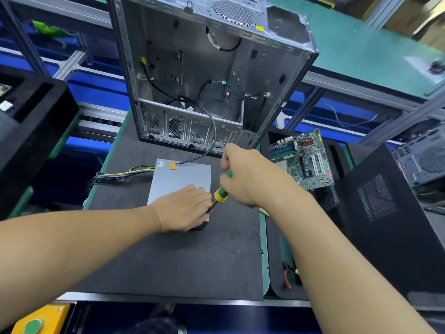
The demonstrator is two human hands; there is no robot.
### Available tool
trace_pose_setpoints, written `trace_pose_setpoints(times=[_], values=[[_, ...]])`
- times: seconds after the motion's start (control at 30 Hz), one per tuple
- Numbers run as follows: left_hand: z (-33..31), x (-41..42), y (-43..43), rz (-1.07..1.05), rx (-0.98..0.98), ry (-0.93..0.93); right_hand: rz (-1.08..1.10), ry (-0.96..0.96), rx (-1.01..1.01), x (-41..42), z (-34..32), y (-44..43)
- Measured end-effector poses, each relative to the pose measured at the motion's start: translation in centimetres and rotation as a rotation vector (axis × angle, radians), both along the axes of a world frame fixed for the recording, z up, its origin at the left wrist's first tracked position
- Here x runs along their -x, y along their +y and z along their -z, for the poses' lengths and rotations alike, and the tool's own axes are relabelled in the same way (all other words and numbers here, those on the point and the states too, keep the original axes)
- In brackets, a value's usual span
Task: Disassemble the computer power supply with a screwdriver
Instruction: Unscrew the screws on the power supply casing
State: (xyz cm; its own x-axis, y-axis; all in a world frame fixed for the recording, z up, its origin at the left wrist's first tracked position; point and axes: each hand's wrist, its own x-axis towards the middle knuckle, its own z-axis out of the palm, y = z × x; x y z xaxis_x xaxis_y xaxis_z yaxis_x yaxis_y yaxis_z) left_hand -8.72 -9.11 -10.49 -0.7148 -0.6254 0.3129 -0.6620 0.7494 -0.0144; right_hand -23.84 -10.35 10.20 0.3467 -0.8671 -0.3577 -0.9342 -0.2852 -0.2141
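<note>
- Tabletop (168, 261): black mat, lower centre of frame.
- Left hand (185, 208): fingers straight, lying flat on the near right corner of the power supply (179, 179).
- Right hand (250, 174): curled round the screwdriver (221, 194) handle, with the shaft slanting down-left to that corner; tip hidden.
- Power supply: grey box, flat on the tabletop at frame centre; wire bundle (120, 174) exits left.
- Computer case (212, 68): open, upright behind it, upper centre.
- Motherboard (303, 157): right of centre.

Power supply (179, 180) matt grey metal; mat (168, 261) rough black.
</note>
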Motion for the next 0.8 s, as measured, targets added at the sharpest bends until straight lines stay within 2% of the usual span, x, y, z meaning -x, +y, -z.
trace_pose_setpoints(times=[0.1, 0.23, 0.3, 0.43, 0.5, 0.53, 0.63, 0.73, 0.8], values=[[-0.1, 0.2, 0.1, -0.060, -0.037, 0.042, 0.041, -0.067, -0.004, 1.2, -0.6, -1.0], [-0.3, 0.0, 0.0, -0.118, -0.120, 0.134, 0.250, -0.165, 0.060, 4.5, 0.0, -3.6], [-0.6, -0.2, -0.3, -0.133, -0.121, 0.145, 0.360, -0.177, 0.085, 5.8, 2.5, -4.1], [-0.7, -0.4, -0.8, -0.130, -0.070, 0.067, 0.613, -0.271, -0.043, 6.5, 9.8, -2.5], [-0.4, -0.4, -1.0, -0.116, -0.061, 0.037, 0.731, -0.259, -0.096, 7.3, 11.7, -1.9], [-0.4, -0.4, -1.1, -0.118, -0.064, 0.035, 0.718, -0.185, -0.145, 7.7, 12.2, -1.9], [-0.1, -0.5, -1.2, -0.120, -0.168, 0.055, 0.470, 0.100, -0.230, 8.0, 12.8, -1.6], [0.5, -0.4, -1.1, -0.134, -0.373, 0.105, 0.364, 0.189, -0.156, 5.6, 14.2, -0.6], [0.8, -0.3, -1.1, -0.145, -0.434, 0.125, 0.353, 0.238, -0.116, 3.8, 14.7, -0.3]])
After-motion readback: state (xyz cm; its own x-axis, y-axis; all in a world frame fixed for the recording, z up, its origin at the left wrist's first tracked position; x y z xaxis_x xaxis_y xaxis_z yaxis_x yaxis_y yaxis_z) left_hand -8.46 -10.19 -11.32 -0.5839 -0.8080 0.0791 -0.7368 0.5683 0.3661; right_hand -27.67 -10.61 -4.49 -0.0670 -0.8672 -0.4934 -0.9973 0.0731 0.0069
